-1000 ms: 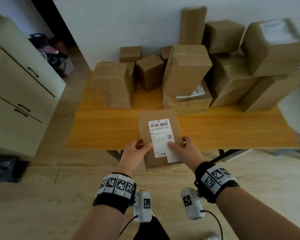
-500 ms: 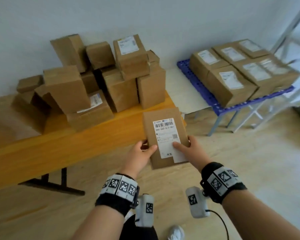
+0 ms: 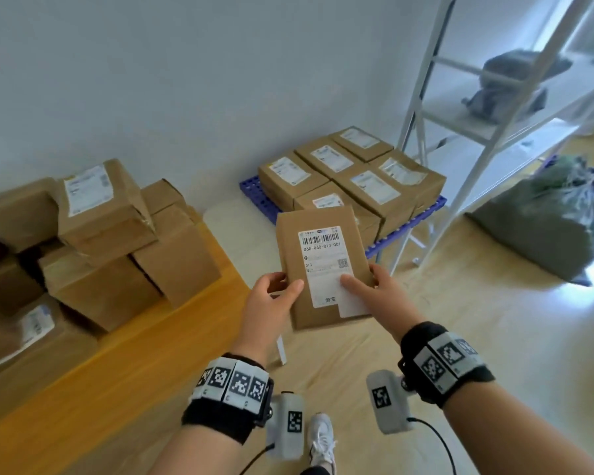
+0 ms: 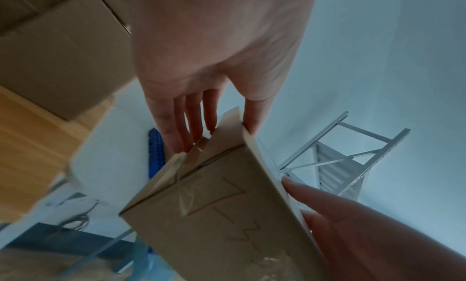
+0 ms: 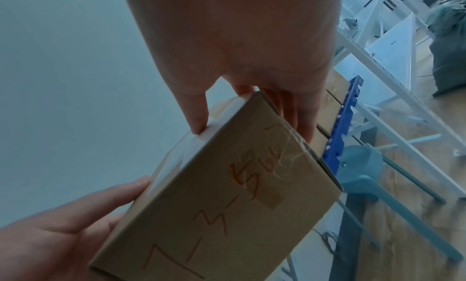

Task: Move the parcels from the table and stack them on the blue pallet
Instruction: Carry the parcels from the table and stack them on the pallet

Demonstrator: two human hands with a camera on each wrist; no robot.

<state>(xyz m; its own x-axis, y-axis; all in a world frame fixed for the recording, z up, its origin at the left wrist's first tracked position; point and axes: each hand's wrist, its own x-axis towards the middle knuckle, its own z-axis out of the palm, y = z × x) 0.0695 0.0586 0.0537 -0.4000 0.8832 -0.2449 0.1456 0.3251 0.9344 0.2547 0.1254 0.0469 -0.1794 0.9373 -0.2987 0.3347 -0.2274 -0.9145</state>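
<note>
A flat brown parcel (image 3: 319,269) with a white barcode label hangs in the air between both hands. My left hand (image 3: 276,296) grips its left side, thumb on top and fingers (image 4: 176,130) underneath. My right hand (image 3: 374,286) grips the right side the same way, thumb (image 5: 196,110) on the label face. Handwriting shows on the parcel's near end (image 5: 227,201). Beyond it stands the blue pallet (image 3: 405,224) with several labelled parcels (image 3: 374,186) laid flat on it. More parcels (image 3: 110,241) are piled on the wooden table (image 3: 124,368) to the left.
A white metal rack (image 3: 487,132) stands right of the pallet, with a grey bag on a shelf. A large green sack (image 3: 556,221) lies on the floor at the right. A light blue stool (image 5: 363,169) sits under the pallet's edge. My white shoe (image 3: 319,440) is below.
The view has swung right from the table toward the pallet. The parcel, held by both hands throughout, has left the table and now hangs over the floor close to the pallet.
</note>
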